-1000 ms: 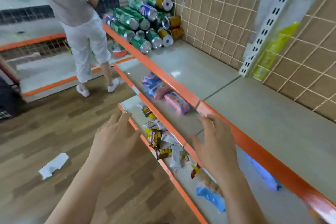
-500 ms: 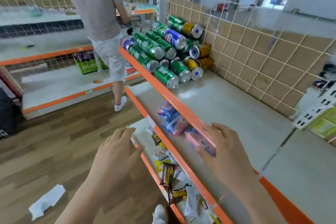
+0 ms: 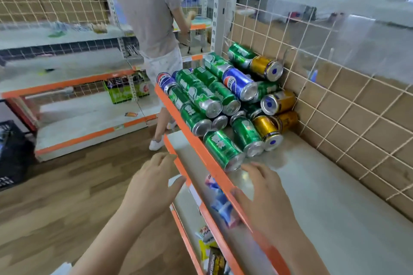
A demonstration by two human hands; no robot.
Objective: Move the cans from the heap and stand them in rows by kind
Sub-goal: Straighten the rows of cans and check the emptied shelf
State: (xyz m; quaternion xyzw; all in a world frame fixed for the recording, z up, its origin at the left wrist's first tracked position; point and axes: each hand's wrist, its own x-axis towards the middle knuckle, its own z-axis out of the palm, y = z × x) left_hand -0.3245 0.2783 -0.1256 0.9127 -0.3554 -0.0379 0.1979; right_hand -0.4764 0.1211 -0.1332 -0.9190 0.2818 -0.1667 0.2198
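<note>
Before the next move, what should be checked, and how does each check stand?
1. Left hand free: ok, open, holding nothing.
2. Right hand free: ok, open, just short of the nearest green can.
3. That can unburdened: ok, no other can lies on it.
4. Room for rows: ok, bare shelf in front of the heap.
5. Steady once a can leaves: cannot tell; cans lie stacked on their sides.
6. Rows begun: not ok, none stands upright.

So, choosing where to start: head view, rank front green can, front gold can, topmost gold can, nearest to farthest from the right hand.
1. front green can, at shelf edge
2. front gold can, low right of heap
3. topmost gold can, against the mesh
</note>
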